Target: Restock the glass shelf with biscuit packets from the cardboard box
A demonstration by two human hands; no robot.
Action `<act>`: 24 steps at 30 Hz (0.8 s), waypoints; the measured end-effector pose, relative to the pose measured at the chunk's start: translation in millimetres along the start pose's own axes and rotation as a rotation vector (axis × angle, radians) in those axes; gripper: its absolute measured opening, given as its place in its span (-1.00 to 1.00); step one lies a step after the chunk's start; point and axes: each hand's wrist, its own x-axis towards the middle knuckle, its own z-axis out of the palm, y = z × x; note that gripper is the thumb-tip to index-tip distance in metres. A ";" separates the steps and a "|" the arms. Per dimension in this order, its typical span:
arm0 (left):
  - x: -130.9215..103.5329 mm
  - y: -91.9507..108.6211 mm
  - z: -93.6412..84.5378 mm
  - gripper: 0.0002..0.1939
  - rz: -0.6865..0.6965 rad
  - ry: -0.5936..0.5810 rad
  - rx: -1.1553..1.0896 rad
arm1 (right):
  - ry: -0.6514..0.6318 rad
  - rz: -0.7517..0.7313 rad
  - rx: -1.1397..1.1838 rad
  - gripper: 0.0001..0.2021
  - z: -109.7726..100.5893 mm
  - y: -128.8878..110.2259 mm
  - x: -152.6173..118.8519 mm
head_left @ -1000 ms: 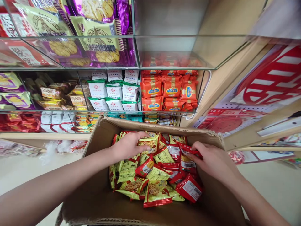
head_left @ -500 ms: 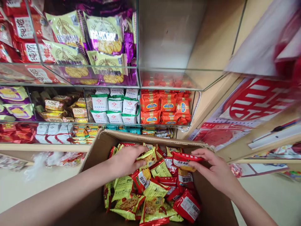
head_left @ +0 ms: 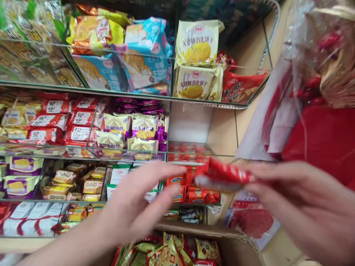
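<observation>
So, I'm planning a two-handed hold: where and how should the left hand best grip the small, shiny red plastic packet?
Probably pinch the shiny red plastic packet at its free left end, from the left: it lies sideways, with the right hand holding its right end.

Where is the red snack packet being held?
In the head view, the red snack packet is right of centre, pinched by the right hand above the cardboard box, just right of the left hand.

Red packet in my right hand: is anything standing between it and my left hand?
Nothing visible does. Your left hand is apart from the red packet, which your right hand pinches by one end; the orange-red packets behind that gap sit farther back.
</observation>
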 end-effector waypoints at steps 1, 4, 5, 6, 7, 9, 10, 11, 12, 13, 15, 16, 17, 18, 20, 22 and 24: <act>4.3 -13.1 -3.4 -0.68 0.036 0.075 0.116 | 0.050 -0.029 -0.075 -0.82 3.2 2.2 18.9; 6.0 -53.0 -0.4 -0.71 0.077 0.077 0.428 | -0.026 -0.056 -0.273 -0.91 26.8 23.4 73.0; 3.4 -63.7 3.6 -0.69 0.072 0.020 0.504 | -0.093 -0.050 -0.352 -0.93 37.8 33.3 89.0; -0.2 -72.3 8.0 -0.65 0.067 -0.029 0.576 | -0.175 -0.022 -0.440 -0.93 49.4 43.6 103.7; -4.1 -78.9 12.4 -0.62 0.062 -0.058 0.635 | -0.255 0.024 -0.522 -0.92 61.2 53.6 117.1; -11.3 -86.8 19.5 -0.57 0.052 -0.074 0.709 | -0.393 0.142 -0.640 -0.90 84.3 71.9 139.7; -14.0 -89.0 21.9 -0.57 0.055 -0.059 0.726 | -0.438 0.197 -0.672 -0.89 95.4 79.9 149.2; -15.9 -90.7 23.6 -0.57 0.064 -0.041 0.733 | -0.472 0.242 -0.691 -0.88 106.1 87.3 157.4; -17.2 -92.1 24.7 -0.56 0.078 -0.022 0.737 | -0.496 0.272 -0.700 -0.88 116.5 94.0 164.5; -17.9 -93.5 25.4 -0.56 0.093 -0.006 0.738 | -0.514 0.290 -0.705 -0.88 126.4 100.2 170.7; -18.8 -96.8 26.1 -0.55 0.119 0.012 0.734 | -0.562 0.307 -0.714 -0.90 144.8 111.4 180.1; -19.1 -98.7 26.5 -0.54 0.124 0.019 0.730 | -0.586 0.306 -0.717 -0.89 153.0 116.5 183.4; -19.5 -100.6 27.0 -0.54 0.129 0.030 0.727 | -0.606 0.302 -0.723 -0.87 160.2 121.3 185.9; -19.8 -102.5 27.8 -0.53 0.137 0.041 0.723 | -0.621 0.300 -0.732 -0.85 166.3 125.7 187.5; -20.5 -105.9 29.9 -0.51 0.159 0.061 0.717 | -0.629 0.309 -0.765 -0.83 174.8 132.8 188.3; -20.8 -108.5 32.7 -0.49 0.172 0.075 0.713 | -0.605 0.327 -0.809 -0.81 178.7 136.8 186.8; -20.6 -110.5 35.8 -0.49 0.173 0.099 0.721 | -0.575 0.332 -0.842 -0.77 179.5 137.8 184.8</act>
